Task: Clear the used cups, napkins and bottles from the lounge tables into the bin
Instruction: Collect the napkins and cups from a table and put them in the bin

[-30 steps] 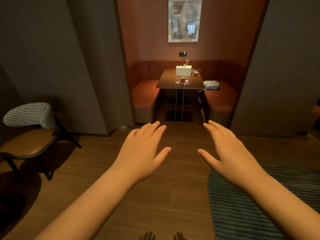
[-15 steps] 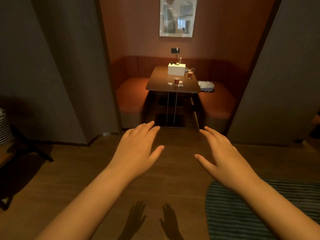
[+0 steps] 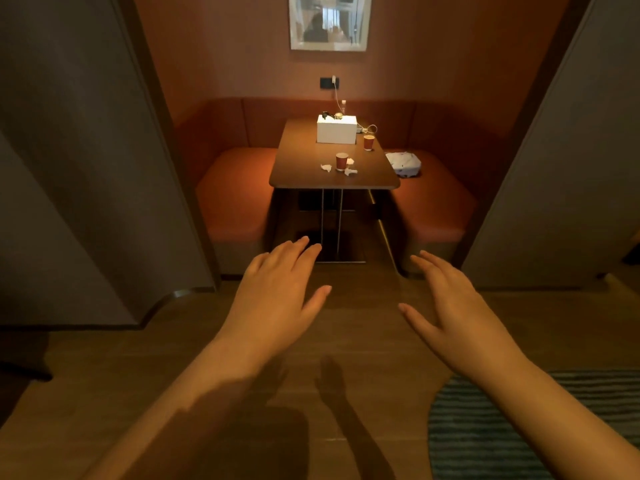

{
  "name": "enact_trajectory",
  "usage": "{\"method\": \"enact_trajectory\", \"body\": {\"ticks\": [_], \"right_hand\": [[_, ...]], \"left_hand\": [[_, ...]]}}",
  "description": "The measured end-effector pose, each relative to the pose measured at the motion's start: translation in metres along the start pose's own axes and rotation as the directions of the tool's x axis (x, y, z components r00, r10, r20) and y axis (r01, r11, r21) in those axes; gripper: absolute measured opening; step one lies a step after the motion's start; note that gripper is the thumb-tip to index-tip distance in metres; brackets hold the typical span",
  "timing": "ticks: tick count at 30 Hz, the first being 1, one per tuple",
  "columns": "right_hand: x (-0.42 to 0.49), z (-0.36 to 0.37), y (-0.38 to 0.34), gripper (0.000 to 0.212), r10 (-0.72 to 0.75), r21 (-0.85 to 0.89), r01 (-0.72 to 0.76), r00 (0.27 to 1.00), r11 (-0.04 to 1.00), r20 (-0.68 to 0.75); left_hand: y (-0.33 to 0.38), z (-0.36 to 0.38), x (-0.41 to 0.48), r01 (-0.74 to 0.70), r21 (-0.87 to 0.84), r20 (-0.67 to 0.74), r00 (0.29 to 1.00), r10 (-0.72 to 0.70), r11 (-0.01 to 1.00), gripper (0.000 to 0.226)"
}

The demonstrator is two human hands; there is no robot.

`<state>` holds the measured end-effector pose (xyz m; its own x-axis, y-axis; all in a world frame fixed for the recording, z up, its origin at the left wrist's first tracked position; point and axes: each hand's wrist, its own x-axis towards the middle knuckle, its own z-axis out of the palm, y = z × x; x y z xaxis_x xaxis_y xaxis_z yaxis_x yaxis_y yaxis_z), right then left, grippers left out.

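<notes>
Head view: left hand [image 3: 277,299] and right hand [image 3: 453,306] extended palm-down over the floor, fingers straight, holding nothing. Two red paper cups [image 3: 341,161] and crumpled napkins [image 3: 350,172] sit on the booth table [image 3: 301,168], well ahead. White box [image 3: 336,129] behind them.

The left hand [image 3: 277,299] and right hand [image 3: 457,313] are showing bare, their forearms bare to the frame's seven and five o'clock.
</notes>
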<state>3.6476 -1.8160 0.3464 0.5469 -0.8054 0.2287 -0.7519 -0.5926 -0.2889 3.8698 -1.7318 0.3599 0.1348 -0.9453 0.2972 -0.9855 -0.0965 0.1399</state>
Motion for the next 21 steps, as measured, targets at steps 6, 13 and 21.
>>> {"method": "enact_trajectory", "body": {"ticks": [6,13,21], "right_hand": [[0.112,0.029,0.033,0.072,0.026,0.039,-0.026,1.000,0.999,-0.005],[0.273,0.049,0.087,0.071,0.059,0.121,-0.059,0.998,0.991,0.008],[0.448,0.079,0.135,0.072,0.040,0.132,-0.044,0.999,0.990,0.035]], "left_hand": [[-0.039,0.042,0.097,0.027,-0.021,0.022,0.999,-0.026,0.999,0.061],[-0.082,0.087,0.253,0.100,-0.009,0.032,0.995,-0.099,0.995,0.062],[-0.131,0.127,0.400,0.137,0.017,-0.010,0.991,-0.137,0.990,0.062]]}}
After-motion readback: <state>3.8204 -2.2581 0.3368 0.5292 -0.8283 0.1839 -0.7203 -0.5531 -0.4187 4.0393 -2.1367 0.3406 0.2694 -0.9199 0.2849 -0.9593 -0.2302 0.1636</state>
